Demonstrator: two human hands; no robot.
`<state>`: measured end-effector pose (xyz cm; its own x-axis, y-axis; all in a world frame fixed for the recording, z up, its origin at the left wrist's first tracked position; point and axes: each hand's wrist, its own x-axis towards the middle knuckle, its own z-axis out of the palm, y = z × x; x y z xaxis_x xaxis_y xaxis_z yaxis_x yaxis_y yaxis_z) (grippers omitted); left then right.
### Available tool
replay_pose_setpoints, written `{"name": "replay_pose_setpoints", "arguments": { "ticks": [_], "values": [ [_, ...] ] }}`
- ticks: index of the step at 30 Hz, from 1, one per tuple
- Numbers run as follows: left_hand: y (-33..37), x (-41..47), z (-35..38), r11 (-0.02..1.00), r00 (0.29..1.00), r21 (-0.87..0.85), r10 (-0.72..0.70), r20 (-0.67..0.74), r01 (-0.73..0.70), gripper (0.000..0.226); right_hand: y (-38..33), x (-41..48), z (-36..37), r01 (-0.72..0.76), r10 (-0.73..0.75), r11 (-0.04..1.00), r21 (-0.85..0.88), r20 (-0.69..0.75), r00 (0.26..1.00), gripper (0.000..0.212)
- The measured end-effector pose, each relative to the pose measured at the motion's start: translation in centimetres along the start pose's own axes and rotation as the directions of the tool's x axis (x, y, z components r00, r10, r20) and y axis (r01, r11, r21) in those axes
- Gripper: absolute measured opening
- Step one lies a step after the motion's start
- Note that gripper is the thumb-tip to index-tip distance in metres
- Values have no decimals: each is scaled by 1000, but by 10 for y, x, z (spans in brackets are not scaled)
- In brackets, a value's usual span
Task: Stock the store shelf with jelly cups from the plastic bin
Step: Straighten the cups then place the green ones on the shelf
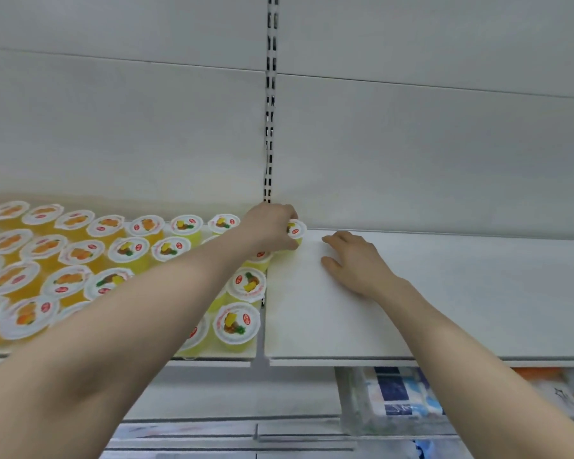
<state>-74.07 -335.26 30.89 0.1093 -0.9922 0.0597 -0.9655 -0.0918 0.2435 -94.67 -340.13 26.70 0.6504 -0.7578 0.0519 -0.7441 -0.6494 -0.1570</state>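
While a jelly cup [296, 230] is gripped by the left hand [270, 226] at ten o'clock of the flat, relaxed right hand [355, 265] on the shelf [444, 293], placement is judged underway, and release is needed next.

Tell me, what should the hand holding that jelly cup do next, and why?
Probably let go: the left hand grips the jelly cup, which seems set down at the back of the bare shelf panel, beside the stocked cups.

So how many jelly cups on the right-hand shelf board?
1: a jelly cup at the back left corner of that shelf board, gripped by the left hand, which may hide another.
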Motion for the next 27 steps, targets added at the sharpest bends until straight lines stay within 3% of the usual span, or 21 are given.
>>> {"name": "replay_pose_setpoints", "arguments": {
  "ticks": [14,21,27],
  "values": [
    [-13,-16,-24,1000,1000,9,19,12,-19,80,-1,6,-9,26,-23,997,-78,34,999,42],
    [-40,-61,-59,998,974,60,31,-226,-18,55,-19,16,-47,100,-124,977,-190,-119,985,43],
    [-73,-122,-83,982,935,188,56,-349,12,47,-75,14,-72,211,-272,931,-299,-180,945,43]
  ]
}}
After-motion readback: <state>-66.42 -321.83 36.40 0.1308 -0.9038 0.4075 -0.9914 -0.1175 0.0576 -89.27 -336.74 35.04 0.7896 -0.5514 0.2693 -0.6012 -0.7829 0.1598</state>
